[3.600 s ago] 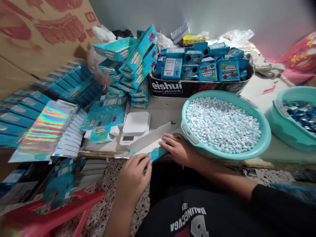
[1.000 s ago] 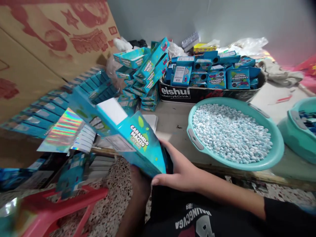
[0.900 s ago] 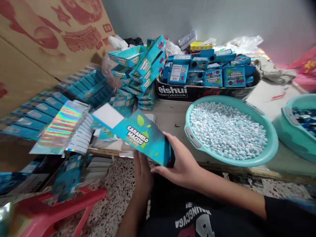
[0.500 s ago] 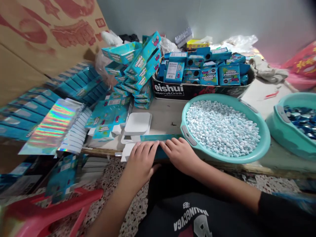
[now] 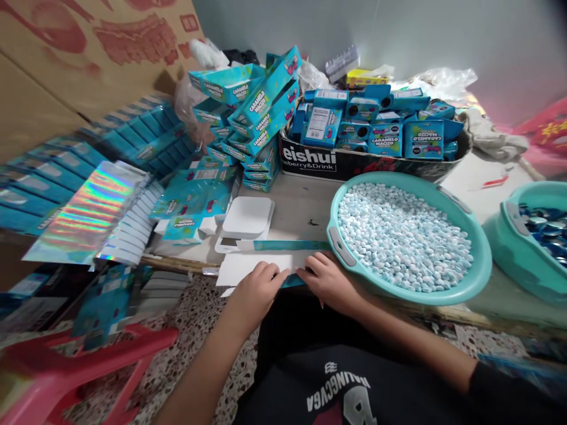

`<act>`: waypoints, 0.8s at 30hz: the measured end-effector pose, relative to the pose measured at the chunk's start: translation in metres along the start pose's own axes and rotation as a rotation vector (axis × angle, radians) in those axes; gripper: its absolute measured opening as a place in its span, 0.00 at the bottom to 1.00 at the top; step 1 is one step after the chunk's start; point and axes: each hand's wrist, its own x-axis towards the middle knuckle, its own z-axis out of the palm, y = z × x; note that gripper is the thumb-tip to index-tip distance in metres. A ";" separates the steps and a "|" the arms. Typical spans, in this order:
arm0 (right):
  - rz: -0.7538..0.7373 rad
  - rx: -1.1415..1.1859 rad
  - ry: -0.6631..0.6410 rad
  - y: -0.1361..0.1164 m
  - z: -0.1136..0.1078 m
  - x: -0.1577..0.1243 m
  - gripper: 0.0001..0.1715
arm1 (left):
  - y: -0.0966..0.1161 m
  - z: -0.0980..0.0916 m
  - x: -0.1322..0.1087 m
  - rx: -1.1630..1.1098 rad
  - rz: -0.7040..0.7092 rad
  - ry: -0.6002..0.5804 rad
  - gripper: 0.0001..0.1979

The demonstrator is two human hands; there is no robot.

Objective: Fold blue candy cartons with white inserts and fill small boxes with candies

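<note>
A long cardboard blank (image 5: pixel 266 260), white inside with teal edges, lies at the table's front edge. My left hand (image 5: pixel 259 289) is closed on its near teal edge, the thumb pointing toward the other hand. Close beside it, my right hand (image 5: pixel 330 283) has curled fingers gripping the same near edge. A white scale (image 5: pixel 248 217) stands just behind the blank. To the right of my right hand is a teal basin (image 5: pixel 481 260) of pale blue and white candies, its rim close to the blank's right end.
Open teal trays (image 5: pixel 261 118) are stacked behind the scale. A black carton (image 5: pixel 354 169) holds filled teal boxes. Flat blanks (image 5: pixel 190 203) and a shiny sheet (image 5: pixel 80 218) lie at left. Another teal basin (image 5: pixel 500 248) stands at far right; a pink chair (image 5: pixel 88 366) is at lower left.
Both hands have drawn slightly down toward my body and their fingers have curled more. More of the blank's white inside shows. The view has shifted a little.
</note>
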 end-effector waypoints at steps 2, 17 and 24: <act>-0.036 0.044 -0.060 0.002 -0.013 0.004 0.09 | -0.008 0.004 -0.001 0.048 0.115 0.040 0.21; 0.266 0.101 -0.349 -0.035 -0.007 0.004 0.02 | 0.009 0.019 -0.012 -0.017 0.034 0.100 0.14; 0.271 0.083 -0.394 -0.031 -0.007 0.006 0.08 | 0.017 0.020 -0.001 0.038 -0.094 0.070 0.16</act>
